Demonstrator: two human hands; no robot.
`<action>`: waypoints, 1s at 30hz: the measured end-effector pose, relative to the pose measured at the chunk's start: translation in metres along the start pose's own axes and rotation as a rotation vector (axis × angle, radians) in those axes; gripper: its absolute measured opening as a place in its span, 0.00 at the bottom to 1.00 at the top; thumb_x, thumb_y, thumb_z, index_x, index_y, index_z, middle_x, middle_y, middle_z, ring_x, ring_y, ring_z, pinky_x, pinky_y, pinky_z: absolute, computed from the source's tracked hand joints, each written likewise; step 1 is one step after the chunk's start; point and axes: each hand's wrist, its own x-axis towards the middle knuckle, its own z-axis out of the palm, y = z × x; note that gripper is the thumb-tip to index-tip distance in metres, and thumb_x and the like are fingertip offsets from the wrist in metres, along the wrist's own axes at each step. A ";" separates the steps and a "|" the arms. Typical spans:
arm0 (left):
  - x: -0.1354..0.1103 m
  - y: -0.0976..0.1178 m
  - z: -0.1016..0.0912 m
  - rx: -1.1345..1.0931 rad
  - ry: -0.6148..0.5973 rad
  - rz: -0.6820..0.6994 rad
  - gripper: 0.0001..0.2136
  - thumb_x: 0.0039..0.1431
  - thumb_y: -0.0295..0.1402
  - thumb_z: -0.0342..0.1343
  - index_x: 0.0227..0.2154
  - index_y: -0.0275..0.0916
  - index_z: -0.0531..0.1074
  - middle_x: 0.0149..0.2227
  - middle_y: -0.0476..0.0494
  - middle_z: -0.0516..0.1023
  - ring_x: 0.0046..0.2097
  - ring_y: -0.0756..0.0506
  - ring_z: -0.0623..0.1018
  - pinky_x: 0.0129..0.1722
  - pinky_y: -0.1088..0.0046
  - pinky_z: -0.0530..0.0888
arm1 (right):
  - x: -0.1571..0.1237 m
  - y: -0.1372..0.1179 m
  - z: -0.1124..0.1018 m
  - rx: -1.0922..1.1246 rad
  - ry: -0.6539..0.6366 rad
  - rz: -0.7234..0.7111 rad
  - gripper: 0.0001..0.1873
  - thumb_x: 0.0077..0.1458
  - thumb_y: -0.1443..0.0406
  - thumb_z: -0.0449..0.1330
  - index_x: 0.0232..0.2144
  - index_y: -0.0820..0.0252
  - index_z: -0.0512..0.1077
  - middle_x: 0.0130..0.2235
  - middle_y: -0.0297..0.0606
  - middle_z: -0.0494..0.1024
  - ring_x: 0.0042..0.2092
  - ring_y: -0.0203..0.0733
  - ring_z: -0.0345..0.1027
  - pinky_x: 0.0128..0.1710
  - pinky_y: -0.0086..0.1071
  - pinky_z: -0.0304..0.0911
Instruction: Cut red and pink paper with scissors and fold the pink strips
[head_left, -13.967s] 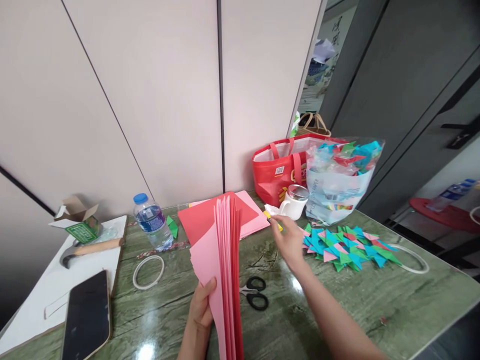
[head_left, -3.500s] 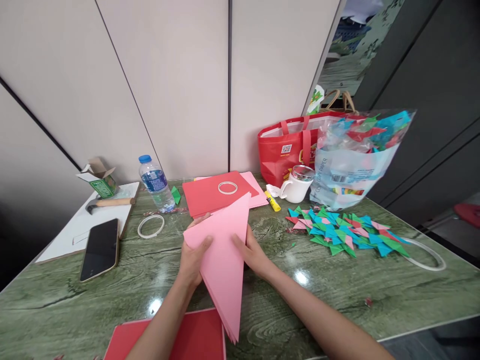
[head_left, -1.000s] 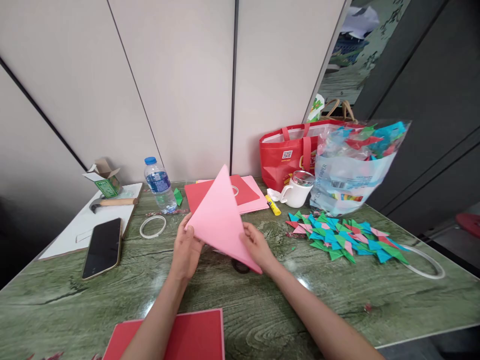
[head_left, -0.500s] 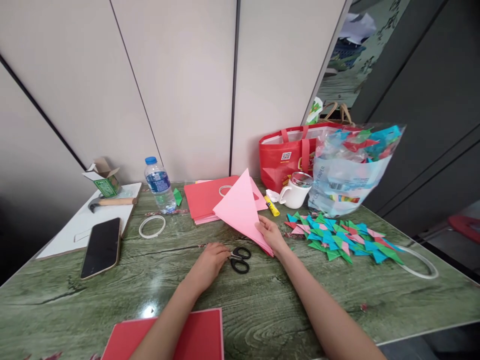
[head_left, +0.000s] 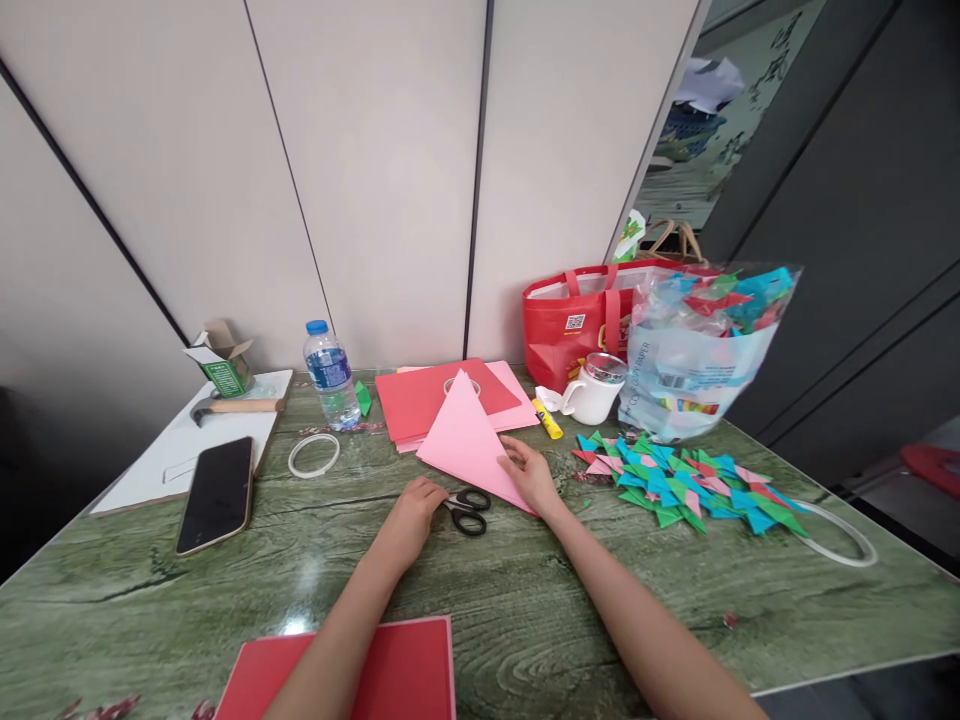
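My left hand [head_left: 411, 515] is closed over the blade end of black-handled scissors [head_left: 466, 512] lying on the table, their loops pointing right. The blades are mostly hidden under the fingers. My right hand [head_left: 531, 474] pinches the right edge of a pink paper triangle [head_left: 466, 436], which looks like several folded layers. Its tip points away from me and overlaps a pile of red paper [head_left: 420, 405]. Red sheets with a pink border [head_left: 409, 670] lie below my left forearm at the near edge.
Folded coloured paper pieces [head_left: 667, 478] and a white ring [head_left: 855, 545] lie right. Behind them stand a plastic bag [head_left: 686, 375], red bag [head_left: 551, 335] and white mug [head_left: 592, 398], near a glue stick [head_left: 547, 418]. Left are a bottle [head_left: 330, 375], phone [head_left: 216, 495] and hammer [head_left: 240, 405].
The pink triangle has been lowered and shifted left with my right hand, now lying flatter. My left hand and the scissors have moved slightly left. The camera view has shifted a little.
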 end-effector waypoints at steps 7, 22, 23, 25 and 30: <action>-0.001 -0.003 0.001 0.048 0.039 -0.048 0.13 0.55 0.20 0.45 0.36 0.38 0.73 0.35 0.40 0.76 0.40 0.42 0.70 0.40 0.64 0.67 | 0.004 0.001 -0.004 -0.135 0.067 -0.154 0.18 0.53 0.59 0.54 0.45 0.60 0.66 0.43 0.43 0.74 0.43 0.43 0.70 0.43 0.39 0.65; 0.001 0.001 -0.008 0.137 0.003 -0.123 0.15 0.55 0.20 0.43 0.38 0.39 0.72 0.35 0.41 0.74 0.39 0.43 0.70 0.39 0.65 0.67 | -0.019 -0.019 -0.013 -0.738 -0.258 -0.418 0.24 0.48 0.60 0.62 0.48 0.58 0.67 0.59 0.50 0.56 0.59 0.52 0.50 0.53 0.48 0.54; 0.000 0.000 -0.011 0.183 0.004 -0.150 0.14 0.55 0.21 0.44 0.35 0.39 0.73 0.34 0.42 0.74 0.38 0.43 0.70 0.39 0.65 0.67 | -0.018 -0.016 -0.013 -0.731 -0.239 -0.422 0.22 0.50 0.63 0.60 0.48 0.59 0.68 0.58 0.51 0.56 0.59 0.51 0.50 0.53 0.48 0.55; -0.002 -0.006 -0.018 0.296 0.038 -0.244 0.12 0.54 0.21 0.46 0.28 0.39 0.74 0.31 0.42 0.74 0.38 0.42 0.70 0.39 0.64 0.67 | -0.016 -0.012 -0.012 -0.737 -0.203 -0.425 0.19 0.52 0.66 0.58 0.47 0.58 0.68 0.58 0.50 0.57 0.58 0.51 0.51 0.53 0.48 0.56; -0.008 -0.024 -0.034 0.484 0.239 -0.488 0.14 0.51 0.19 0.44 0.29 0.36 0.74 0.42 0.33 0.72 0.46 0.35 0.69 0.43 0.55 0.65 | -0.017 -0.015 -0.009 -0.841 -0.163 -0.354 0.20 0.51 0.64 0.58 0.48 0.57 0.68 0.58 0.49 0.57 0.57 0.53 0.54 0.50 0.48 0.58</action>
